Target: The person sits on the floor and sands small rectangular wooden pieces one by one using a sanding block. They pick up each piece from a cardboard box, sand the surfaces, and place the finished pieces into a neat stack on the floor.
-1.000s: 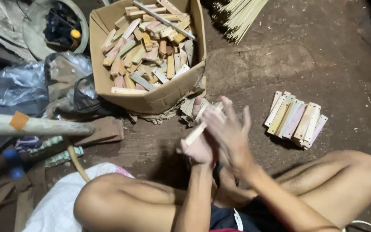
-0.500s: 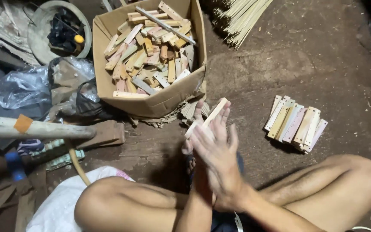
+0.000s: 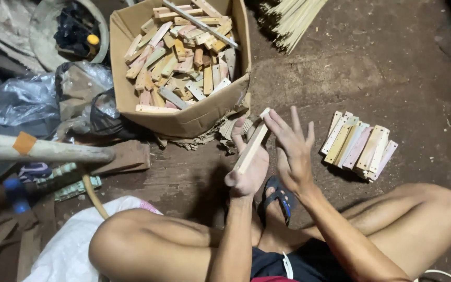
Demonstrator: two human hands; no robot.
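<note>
My left hand (image 3: 247, 169) grips a flat pale wooden slat (image 3: 252, 142), held upright and tilted toward the box. Beside it, my right hand (image 3: 291, 151) has its fingers spread, with the fingertips touching the slat's upper end. A cardboard box (image 3: 184, 119) full of several similar short wooden pieces stands just beyond my hands. A neat row of wooden slats (image 3: 358, 145) lies on the dirt floor to the right of my right hand. I sit cross-legged with my knees low in view.
A bundle of thin bamboo sticks (image 3: 291, 15) lies at the top. Left of the box are plastic bags (image 3: 37, 96), a round basin (image 3: 66, 31) with dark items, a pole (image 3: 43, 149) with orange tape, and wood scraps. A white sack (image 3: 69, 250) lies under my left knee.
My hands and the slat have stayed in front of the box. The right hand has shifted from covering the slat to spreading its fingers beside it, touching the top end.
</note>
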